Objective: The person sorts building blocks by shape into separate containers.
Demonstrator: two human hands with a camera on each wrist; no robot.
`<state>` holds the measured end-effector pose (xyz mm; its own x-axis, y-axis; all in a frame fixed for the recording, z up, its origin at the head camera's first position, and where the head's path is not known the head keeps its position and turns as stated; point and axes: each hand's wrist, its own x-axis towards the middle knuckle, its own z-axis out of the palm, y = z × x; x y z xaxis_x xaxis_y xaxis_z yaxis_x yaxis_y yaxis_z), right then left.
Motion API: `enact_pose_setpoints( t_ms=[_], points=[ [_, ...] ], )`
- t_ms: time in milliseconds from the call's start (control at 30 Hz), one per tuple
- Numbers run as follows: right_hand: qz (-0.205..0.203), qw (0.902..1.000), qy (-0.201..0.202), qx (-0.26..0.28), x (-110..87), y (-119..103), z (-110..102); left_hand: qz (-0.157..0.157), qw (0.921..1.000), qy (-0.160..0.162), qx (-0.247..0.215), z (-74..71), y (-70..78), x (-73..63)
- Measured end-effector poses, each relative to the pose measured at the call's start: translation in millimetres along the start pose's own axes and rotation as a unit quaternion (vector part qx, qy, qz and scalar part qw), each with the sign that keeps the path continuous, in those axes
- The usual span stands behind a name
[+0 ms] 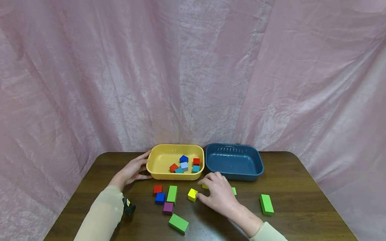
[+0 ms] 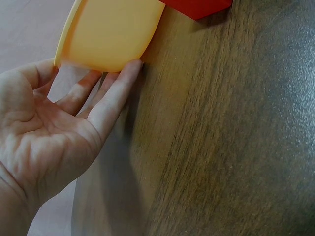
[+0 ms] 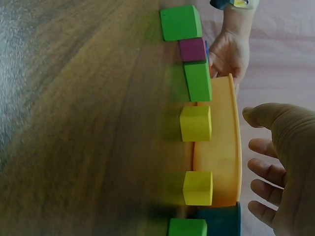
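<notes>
My left hand (image 1: 132, 170) rests against the left end of the yellow basket (image 1: 158, 164), its fingers spread and fingertips touching the outer wall and rim. Inside that basket sit several small blocks, red, blue, light blue and teal. With fingers spread and nothing in them, my right hand (image 1: 218, 194) hovers over the table in front of the baskets. Near its thumb is a yellow cube (image 1: 192, 195). A second yellow cube (image 3: 198, 188) shows fully in the right wrist view but is partly hidden behind the fingers in the head view.
A dark blue basket (image 1: 232, 163) stands right of the yellow one. Left of centre lie a red block (image 1: 157, 189), a blue block (image 1: 160, 198), a purple block (image 1: 168, 208) and green blocks (image 1: 179, 223). Another green block (image 1: 266, 204) lies far right. A pink curtain (image 1: 187, 83) hangs behind.
</notes>
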<state>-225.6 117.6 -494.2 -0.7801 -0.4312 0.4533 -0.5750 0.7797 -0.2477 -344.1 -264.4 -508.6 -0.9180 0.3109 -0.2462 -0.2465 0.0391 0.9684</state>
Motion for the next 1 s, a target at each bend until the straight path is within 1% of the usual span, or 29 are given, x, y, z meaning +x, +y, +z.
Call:
enact_pose_setpoints(
  t_ms=[200,400,667,1000],
  points=[
    [0.006,0.9997,-0.018,-0.016,-2.2,-0.7,10.3,0.0,1.0,0.002,0.002,0.7,0.2,-1.0],
    [0.003,0.9993,-0.019,-0.032,-2.9,-1.6,18.3,0.001,1.0,0.004,0.005,0.3,0.1,-1.2],
    [-0.001,0.9986,-0.01,-0.052,-2.6,-2.3,26.3,0.004,1.0,0.001,0.002,0.2,-1.1,-0.9],
    [0.01,0.9975,-0.028,-0.064,-0.8,-4.2,32.8,0.006,1.0,0.002,0.0,0.1,-1.8,-0.3]
  ],
)
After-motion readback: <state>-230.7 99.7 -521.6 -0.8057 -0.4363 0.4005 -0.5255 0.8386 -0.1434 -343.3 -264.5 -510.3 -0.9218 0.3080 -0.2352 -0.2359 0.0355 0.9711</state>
